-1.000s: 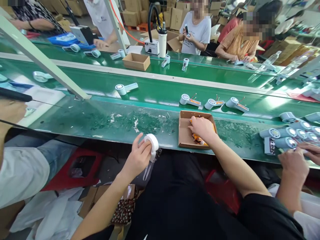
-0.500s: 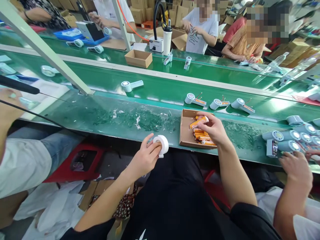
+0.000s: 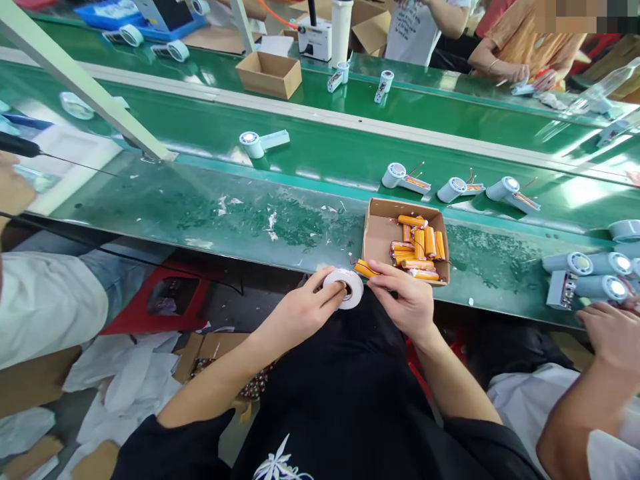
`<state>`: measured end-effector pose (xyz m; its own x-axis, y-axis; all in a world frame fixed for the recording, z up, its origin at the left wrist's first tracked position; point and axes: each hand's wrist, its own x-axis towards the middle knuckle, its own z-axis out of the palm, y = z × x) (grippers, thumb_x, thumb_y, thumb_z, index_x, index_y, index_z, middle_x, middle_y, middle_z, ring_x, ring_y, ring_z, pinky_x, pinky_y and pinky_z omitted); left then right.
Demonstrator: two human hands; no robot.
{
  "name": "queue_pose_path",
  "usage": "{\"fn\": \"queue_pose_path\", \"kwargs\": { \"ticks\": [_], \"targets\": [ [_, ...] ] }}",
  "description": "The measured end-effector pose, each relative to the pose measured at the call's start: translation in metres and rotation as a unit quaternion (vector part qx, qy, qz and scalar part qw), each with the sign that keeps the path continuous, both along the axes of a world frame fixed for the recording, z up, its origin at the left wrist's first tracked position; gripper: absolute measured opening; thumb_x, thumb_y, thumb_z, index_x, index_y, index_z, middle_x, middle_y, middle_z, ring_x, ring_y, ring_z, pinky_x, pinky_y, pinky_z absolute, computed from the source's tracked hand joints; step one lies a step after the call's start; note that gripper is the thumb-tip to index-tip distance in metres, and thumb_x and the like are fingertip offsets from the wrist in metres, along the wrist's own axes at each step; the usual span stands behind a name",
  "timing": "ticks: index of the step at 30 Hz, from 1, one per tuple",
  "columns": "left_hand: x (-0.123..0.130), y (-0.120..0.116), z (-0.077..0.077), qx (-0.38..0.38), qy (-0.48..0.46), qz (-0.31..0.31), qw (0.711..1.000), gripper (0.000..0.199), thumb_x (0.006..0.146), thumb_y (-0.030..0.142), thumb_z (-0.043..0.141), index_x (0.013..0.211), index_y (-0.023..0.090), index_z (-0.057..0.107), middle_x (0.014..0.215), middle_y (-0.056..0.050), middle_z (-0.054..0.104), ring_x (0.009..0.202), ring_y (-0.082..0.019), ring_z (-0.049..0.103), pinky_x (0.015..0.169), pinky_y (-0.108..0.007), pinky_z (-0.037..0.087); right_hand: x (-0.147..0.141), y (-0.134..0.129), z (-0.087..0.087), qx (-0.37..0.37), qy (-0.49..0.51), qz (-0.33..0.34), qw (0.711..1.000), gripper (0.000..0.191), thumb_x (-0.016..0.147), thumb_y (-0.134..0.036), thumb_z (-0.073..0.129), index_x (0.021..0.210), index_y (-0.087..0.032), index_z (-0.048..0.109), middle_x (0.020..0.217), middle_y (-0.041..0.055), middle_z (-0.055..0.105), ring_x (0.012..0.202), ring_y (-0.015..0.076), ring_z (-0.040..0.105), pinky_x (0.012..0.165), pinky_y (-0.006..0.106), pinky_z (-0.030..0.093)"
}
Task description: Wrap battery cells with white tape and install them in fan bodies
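My left hand is closed on a roll of white tape, with fingers pushed into its core. Pinched in my right hand is an orange battery cell with thin wires at its left end. The cell is right beside the roll's upper edge; whether they touch I cannot tell. Just behind my right hand, a shallow cardboard box holds several more orange cells at the bench's near edge.
Pale blue round-headed housings with wires lie on the green belt beyond the box. More housings cluster at right by a co-worker's hand. A slanted metal post rises at left. An open carton stands on the far side.
My right hand has brought the battery cell out of the box, down and left to the tape roll. My left hand has moved right with the roll. The view has tilted down.
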<state>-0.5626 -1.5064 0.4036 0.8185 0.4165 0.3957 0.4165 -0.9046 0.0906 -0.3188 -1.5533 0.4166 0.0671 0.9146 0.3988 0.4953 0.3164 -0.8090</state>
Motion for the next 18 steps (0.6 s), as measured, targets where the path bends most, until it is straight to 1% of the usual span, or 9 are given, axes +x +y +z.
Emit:
{"fn": "queue_pose_path", "kwargs": {
  "ticks": [3,5,7,8,10,12,14,15,18],
  "targets": [
    [0.001,0.001,0.002,0.028,0.018,0.012,0.999,0.027,0.104,0.011,0.053,0.126,0.015,0.069,0.12,-0.013,0.073,0.136,-0.035,0.061,0.094,-0.039,0.066,-0.005,-0.006,-0.008,-0.029,0.029,0.025,0.999,0.011,0.094,-0.029,0.074,0.102,-0.031,0.081,0.128,0.0036,0.078,0.118,0.0267,0.075,0.11,0.047,0.062],
    [0.0,0.003,0.005,0.042,0.028,0.014,0.999,0.028,0.103,0.009,0.053,0.125,0.015,0.07,0.12,-0.012,0.073,0.133,-0.034,0.063,0.09,-0.037,0.068,-0.004,-0.008,-0.013,-0.074,0.101,0.04,0.991,0.026,0.095,-0.029,0.074,0.12,-0.031,0.077,0.138,0.0042,0.073,0.129,0.0259,0.07,0.115,0.047,0.058],
    [-0.001,0.004,0.01,0.033,0.035,0.011,0.999,0.03,0.103,0.008,0.051,0.124,0.016,0.071,0.119,-0.012,0.073,0.132,-0.033,0.065,0.087,-0.035,0.068,0.003,-0.005,-0.012,-0.162,0.162,0.07,0.971,0.046,0.094,-0.031,0.076,0.138,-0.029,0.068,0.144,0.0058,0.069,0.133,0.0258,0.067,0.116,0.046,0.056],
    [0.0,0.004,0.013,0.02,0.037,0.009,0.999,0.03,0.104,0.007,0.05,0.123,0.017,0.071,0.118,-0.012,0.073,0.132,-0.032,0.064,0.087,-0.034,0.068,0.008,-0.002,-0.009,-0.217,0.171,0.094,0.956,0.052,0.092,-0.031,0.078,0.143,-0.028,0.066,0.144,0.0065,0.069,0.131,0.026,0.068,0.116,0.046,0.056],
    [0.002,0.005,0.019,-0.004,0.04,0.012,0.999,0.03,0.104,0.008,0.049,0.121,0.017,0.072,0.112,-0.011,0.073,0.135,-0.031,0.063,0.088,-0.033,0.068,0.019,0.007,-0.001,-0.308,0.155,0.142,0.928,0.052,0.089,-0.03,0.081,0.139,-0.026,0.069,0.136,0.0068,0.074,0.123,0.0264,0.073,0.115,0.047,0.057],
    [0.005,0.005,0.024,-0.004,0.042,0.021,0.999,0.03,0.103,0.007,0.05,0.121,0.017,0.072,0.109,-0.011,0.073,0.139,-0.033,0.061,0.088,-0.033,0.068,0.025,0.014,0.005,-0.349,0.168,0.155,0.909,0.049,0.084,-0.03,0.085,0.13,-0.024,0.073,0.126,0.0066,0.079,0.114,0.027,0.077,0.111,0.047,0.06],
    [0.01,0.005,0.027,0.023,0.039,0.039,0.998,0.031,0.102,0.005,0.053,0.123,0.016,0.072,0.11,-0.012,0.073,0.142,-0.038,0.058,0.089,-0.036,0.068,0.018,0.017,0.004,-0.333,0.239,0.128,0.903,0.052,0.075,-0.032,0.092,0.123,-0.022,0.074,0.117,0.0073,0.081,0.107,0.0287,0.079,0.104,0.048,0.064],
    [0.013,0.003,0.027,0.041,0.031,0.049,0.997,0.031,0.101,0.004,0.055,0.124,0.015,0.071,0.111,-0.012,0.074,0.143,-0.041,0.055,0.09,-0.038,0.068,0.009,0.017,0.0,-0.302,0.286,0.094,0.905,0.054,0.071,-0.034,0.095,0.119,-0.021,0.073,0.114,0.0077,0.082,0.106,0.0293,0.079,0.101,0.048,0.066],
    [0.024,-0.006,0.022,0.078,-0.024,0.071,0.994,0.027,0.1,0.01,0.062,0.126,0.015,0.071,0.11,-0.013,0.075,0.145,-0.046,0.051,0.099,-0.046,0.065,-0.032,0.012,-0.02,-0.146,0.4,-0.069,0.902,0.054,0.074,-0.043,0.093,0.116,-0.025,0.065,0.118,0.0087,0.08,0.11,0.0283,0.078,0.103,0.048,0.064]
  ]
}}
